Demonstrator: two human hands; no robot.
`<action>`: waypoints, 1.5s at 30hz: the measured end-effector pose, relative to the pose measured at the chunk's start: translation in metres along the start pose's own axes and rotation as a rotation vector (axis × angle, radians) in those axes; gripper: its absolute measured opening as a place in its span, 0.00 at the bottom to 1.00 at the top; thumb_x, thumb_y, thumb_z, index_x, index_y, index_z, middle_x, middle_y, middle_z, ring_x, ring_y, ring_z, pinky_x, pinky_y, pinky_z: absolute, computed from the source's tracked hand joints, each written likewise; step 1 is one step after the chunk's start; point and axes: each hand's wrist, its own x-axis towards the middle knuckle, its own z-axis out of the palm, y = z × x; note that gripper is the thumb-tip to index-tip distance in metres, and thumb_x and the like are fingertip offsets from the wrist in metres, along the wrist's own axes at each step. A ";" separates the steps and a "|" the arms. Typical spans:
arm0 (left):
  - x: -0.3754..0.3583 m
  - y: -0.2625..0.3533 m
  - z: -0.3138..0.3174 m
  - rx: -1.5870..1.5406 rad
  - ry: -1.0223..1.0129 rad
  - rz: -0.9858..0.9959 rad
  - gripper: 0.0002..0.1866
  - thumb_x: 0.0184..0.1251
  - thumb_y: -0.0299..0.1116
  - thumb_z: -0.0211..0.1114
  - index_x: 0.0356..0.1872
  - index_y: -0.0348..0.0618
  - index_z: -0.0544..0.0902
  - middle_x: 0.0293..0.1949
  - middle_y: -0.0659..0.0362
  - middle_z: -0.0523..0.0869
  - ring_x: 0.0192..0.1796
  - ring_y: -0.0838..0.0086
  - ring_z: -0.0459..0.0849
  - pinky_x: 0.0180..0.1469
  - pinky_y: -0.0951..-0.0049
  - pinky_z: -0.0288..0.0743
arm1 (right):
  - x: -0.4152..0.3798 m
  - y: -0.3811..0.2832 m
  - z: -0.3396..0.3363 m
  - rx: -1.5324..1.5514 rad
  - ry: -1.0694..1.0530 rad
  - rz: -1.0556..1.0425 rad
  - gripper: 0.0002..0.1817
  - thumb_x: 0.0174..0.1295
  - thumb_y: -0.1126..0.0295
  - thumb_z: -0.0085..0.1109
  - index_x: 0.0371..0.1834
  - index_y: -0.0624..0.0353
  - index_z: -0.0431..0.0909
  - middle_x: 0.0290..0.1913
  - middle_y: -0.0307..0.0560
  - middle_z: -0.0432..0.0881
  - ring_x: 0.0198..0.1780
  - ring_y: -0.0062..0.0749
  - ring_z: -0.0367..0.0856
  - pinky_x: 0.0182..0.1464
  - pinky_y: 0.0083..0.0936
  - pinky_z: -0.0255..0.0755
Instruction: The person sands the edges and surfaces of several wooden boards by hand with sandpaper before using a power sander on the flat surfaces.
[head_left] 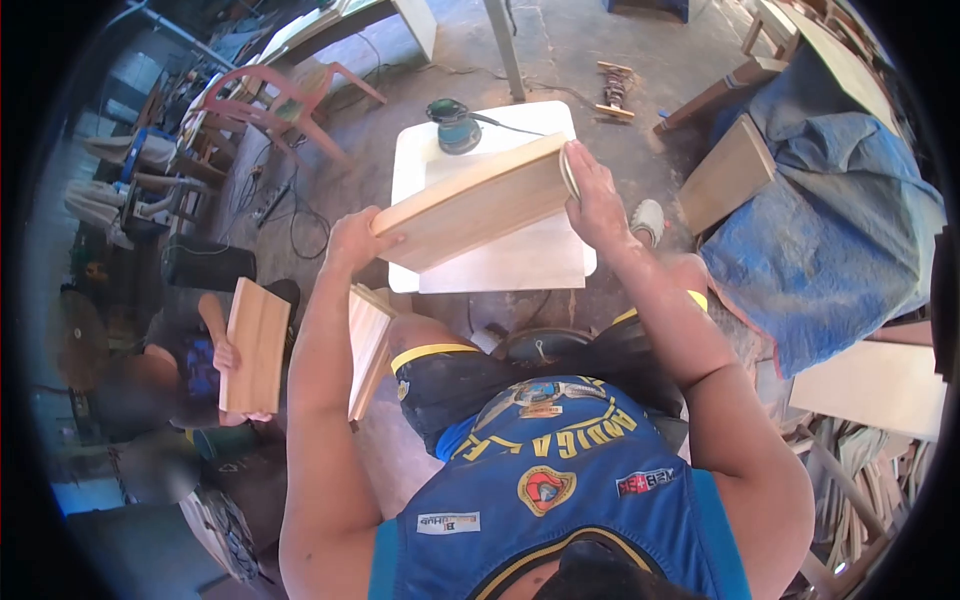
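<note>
"Our hold?"

"At eleven o'clock our left fingers [362,222] clasp the board [480,215], tilted above the tabletop [413,165] at twelve — at one, our right fingers [583,165] hold a pale pad [570,172] against its end."

"Our danger?"

"It could slip — if our left grip slackens."

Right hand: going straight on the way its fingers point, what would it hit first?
Ahead of the right hand, the far corner of the white table lies in line but seems lower, so the way looks free; depth is unclear.
</note>
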 end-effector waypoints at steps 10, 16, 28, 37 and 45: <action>-0.044 0.046 -0.001 -0.011 0.019 0.026 0.29 0.57 0.56 0.74 0.48 0.40 0.85 0.38 0.43 0.90 0.47 0.48 0.89 0.52 0.51 0.79 | 0.013 0.003 0.029 0.010 0.299 0.113 0.45 0.54 0.85 0.50 0.81 0.58 0.54 0.80 0.59 0.58 0.78 0.58 0.58 0.79 0.45 0.54; -0.035 0.028 0.005 -0.063 0.070 0.059 0.27 0.56 0.54 0.75 0.47 0.42 0.85 0.39 0.43 0.90 0.46 0.48 0.88 0.52 0.51 0.79 | 0.036 0.017 0.044 -0.383 0.240 -0.082 0.43 0.56 0.84 0.49 0.81 0.58 0.55 0.81 0.58 0.56 0.82 0.53 0.54 0.81 0.49 0.50; -0.015 0.013 0.012 -0.031 0.071 0.034 0.26 0.52 0.52 0.78 0.46 0.44 0.85 0.39 0.46 0.90 0.46 0.50 0.89 0.52 0.53 0.80 | 0.010 -0.089 0.154 -0.388 0.116 -0.467 0.36 0.60 0.70 0.55 0.76 0.58 0.62 0.78 0.58 0.63 0.79 0.55 0.60 0.75 0.61 0.58; -0.011 0.007 0.017 -0.099 0.078 0.081 0.28 0.52 0.53 0.78 0.48 0.45 0.85 0.40 0.45 0.90 0.47 0.50 0.88 0.52 0.53 0.79 | 0.045 0.040 0.070 -0.580 0.278 -0.340 0.32 0.64 0.74 0.51 0.75 0.62 0.63 0.73 0.61 0.68 0.76 0.55 0.64 0.78 0.57 0.54; -0.015 0.011 0.013 -0.066 0.045 0.026 0.27 0.52 0.52 0.79 0.49 0.47 0.85 0.40 0.46 0.90 0.47 0.50 0.88 0.53 0.53 0.79 | 0.019 -0.078 0.127 -0.438 0.002 -0.662 0.32 0.63 0.69 0.53 0.74 0.62 0.65 0.74 0.58 0.67 0.76 0.54 0.65 0.74 0.55 0.61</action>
